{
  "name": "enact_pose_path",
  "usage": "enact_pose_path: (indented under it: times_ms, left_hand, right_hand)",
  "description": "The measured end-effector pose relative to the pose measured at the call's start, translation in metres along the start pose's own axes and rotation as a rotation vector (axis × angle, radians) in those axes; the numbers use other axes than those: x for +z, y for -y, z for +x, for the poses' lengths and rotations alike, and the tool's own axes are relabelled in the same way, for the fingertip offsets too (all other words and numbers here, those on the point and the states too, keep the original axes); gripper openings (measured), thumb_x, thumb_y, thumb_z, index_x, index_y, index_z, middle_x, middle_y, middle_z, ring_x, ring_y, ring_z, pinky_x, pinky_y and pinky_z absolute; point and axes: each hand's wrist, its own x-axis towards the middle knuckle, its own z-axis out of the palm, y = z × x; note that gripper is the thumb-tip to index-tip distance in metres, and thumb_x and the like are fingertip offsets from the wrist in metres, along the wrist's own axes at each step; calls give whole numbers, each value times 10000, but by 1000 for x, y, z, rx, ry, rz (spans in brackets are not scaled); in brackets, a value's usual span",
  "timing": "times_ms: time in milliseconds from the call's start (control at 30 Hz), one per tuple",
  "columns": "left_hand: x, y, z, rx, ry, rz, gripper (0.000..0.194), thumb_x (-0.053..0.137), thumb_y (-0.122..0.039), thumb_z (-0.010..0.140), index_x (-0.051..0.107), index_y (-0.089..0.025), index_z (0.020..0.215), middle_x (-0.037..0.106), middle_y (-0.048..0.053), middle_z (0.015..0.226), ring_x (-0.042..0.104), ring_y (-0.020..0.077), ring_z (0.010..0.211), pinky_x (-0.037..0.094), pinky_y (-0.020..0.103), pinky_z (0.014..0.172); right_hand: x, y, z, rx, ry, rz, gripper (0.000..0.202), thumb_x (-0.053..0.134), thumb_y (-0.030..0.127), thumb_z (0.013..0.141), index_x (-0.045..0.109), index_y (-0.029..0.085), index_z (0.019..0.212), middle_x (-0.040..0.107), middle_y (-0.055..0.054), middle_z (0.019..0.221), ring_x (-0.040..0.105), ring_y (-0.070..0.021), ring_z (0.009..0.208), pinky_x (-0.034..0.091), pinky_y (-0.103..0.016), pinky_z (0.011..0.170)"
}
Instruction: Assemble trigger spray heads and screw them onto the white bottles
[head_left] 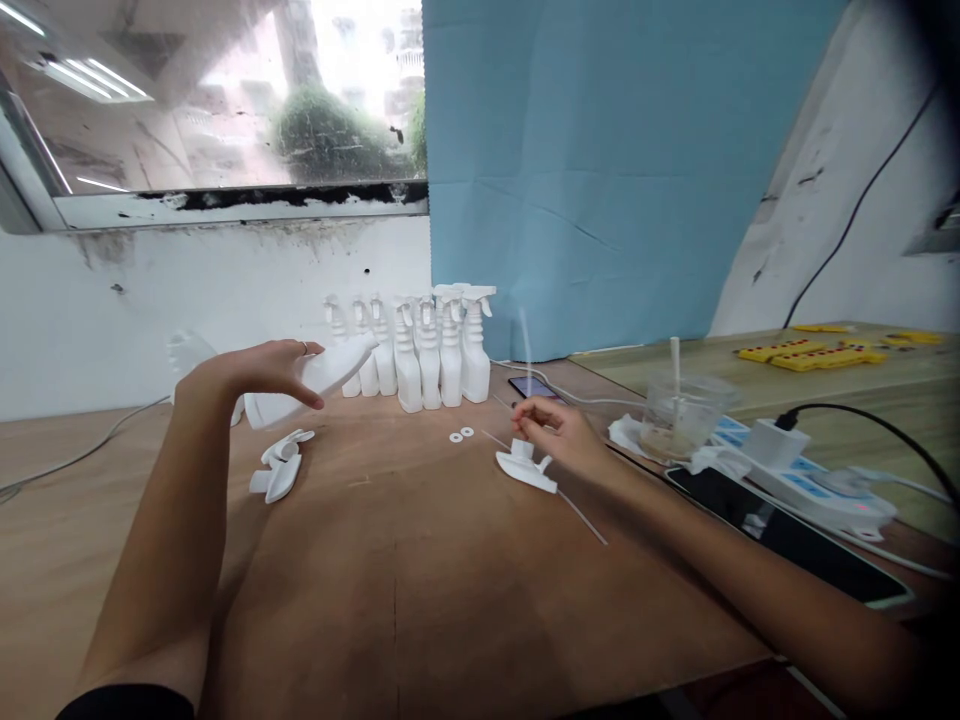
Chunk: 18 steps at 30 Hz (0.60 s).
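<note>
A white plastic bottle [343, 366] without a spray head is gripped in my left hand [262, 368], tilted with its neck up to the right. Below it, two white spray heads [282, 478] lie together on the table. My right hand [551, 425] pinches a thin translucent tube [527, 350] that rises upright from the fingertips. Just under those fingers is a white spray head [525, 468], lying with its collar upward; whether the tube meets it is hidden. Another thin tube [583, 517] lies to its right. Two small white washers [461, 435] rest between my hands.
Several white spray bottles [427, 360] with heads stand against the wall. Behind my left wrist is another white bottle [187, 352]. On the right are a phone [536, 388], a clear plastic cup [682, 410], a power strip [825, 495], a black flat device [795, 530] and cables.
</note>
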Motion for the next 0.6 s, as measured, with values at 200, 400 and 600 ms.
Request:
enact_pose_path:
  times_ms: [200, 400, 600]
  left_hand:
    - [-4, -5, -5, -20, 11, -7, 1107, 664, -718, 532, 256, -299, 1472, 372, 52, 1473, 407, 353, 1281, 412, 386, 974]
    - [-4, -16, -13, -43, 49, -15, 1095, 654, -735, 536, 247, -326, 1467, 334, 46, 1494, 388, 351, 1299, 401, 407, 988]
    - [-5, -40, -22, 8, 88, 11, 1082, 640, -737, 533, 278, -313, 1461, 352, 51, 1486, 390, 368, 1294, 398, 410, 983]
  right_hand:
    - [-21, -1, 1, -223, 487, -436, 447, 420, 10, 670, 665, 198, 993, 646, -55, 961, 575, -206, 910, 441, -352, 850]
    - [-24, -22, -1, -198, 582, -521, 601, 454, 38, 742, 564, 262, 1288, 635, -68, 1126, 529, -253, 1075, 389, -432, 977]
    - [-23, -6, 0, -270, 257, -503, 585, 502, 144, 824, 440, 283, 1389, 586, -89, 1171, 560, -250, 1043, 456, -410, 890]
